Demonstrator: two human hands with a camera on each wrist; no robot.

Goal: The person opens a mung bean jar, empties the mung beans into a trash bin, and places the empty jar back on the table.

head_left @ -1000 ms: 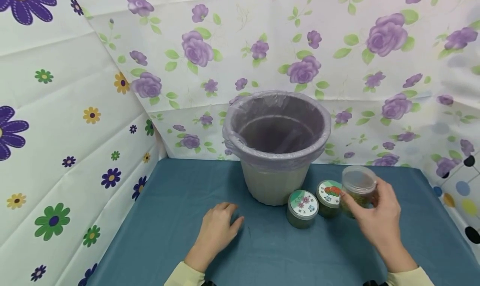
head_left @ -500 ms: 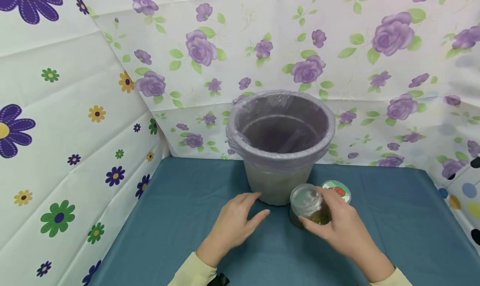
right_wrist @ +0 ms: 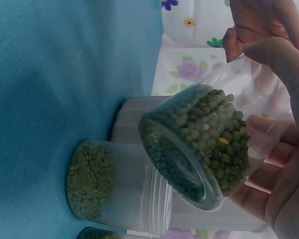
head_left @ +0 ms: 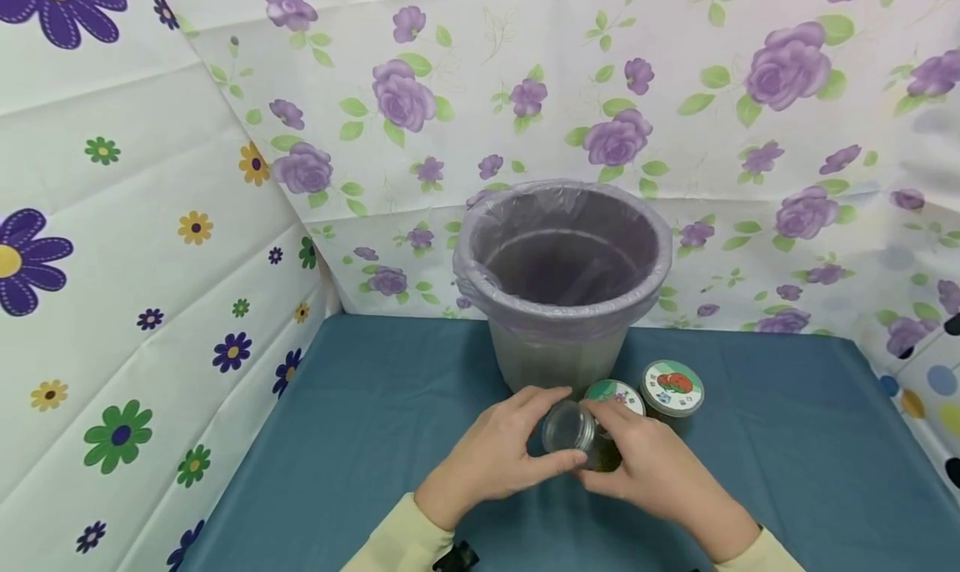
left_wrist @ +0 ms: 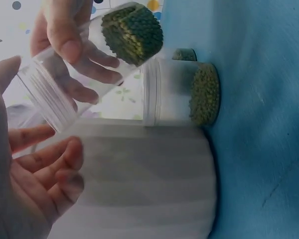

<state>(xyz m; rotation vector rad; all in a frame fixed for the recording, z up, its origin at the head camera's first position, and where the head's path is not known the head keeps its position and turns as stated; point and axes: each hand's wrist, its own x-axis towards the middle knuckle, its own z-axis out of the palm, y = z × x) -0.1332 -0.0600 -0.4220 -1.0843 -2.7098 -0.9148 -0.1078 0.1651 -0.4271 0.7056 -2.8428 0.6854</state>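
Observation:
A clear jar of mung beans (head_left: 568,429) is tilted in front of me, its top toward my left hand. The beans (right_wrist: 222,144) have slid into its lower end. My right hand (head_left: 645,464) grips the jar round its side. My left hand (head_left: 502,443) has its thumb and index finger at opposite edges of the jar's transparent top (left_wrist: 50,94), while its other fingers are loosely bent. Just behind the tilted jar stands a second mung bean jar (left_wrist: 179,94) with a flower label on its lid, partly hidden in the head view by my right hand.
A third jar (head_left: 672,386), its lid labelled with a red picture, stands to the right. Behind them is a large pale bucket (head_left: 555,355) lined with a purplish plastic bag. Blue cloth (head_left: 390,388) covers the table, and flowered sheets (head_left: 450,130) hang behind it.
My right hand has carried the jar leftward from beside the red-labelled jar and tilted it. The left hand has come right to meet the jar's top.

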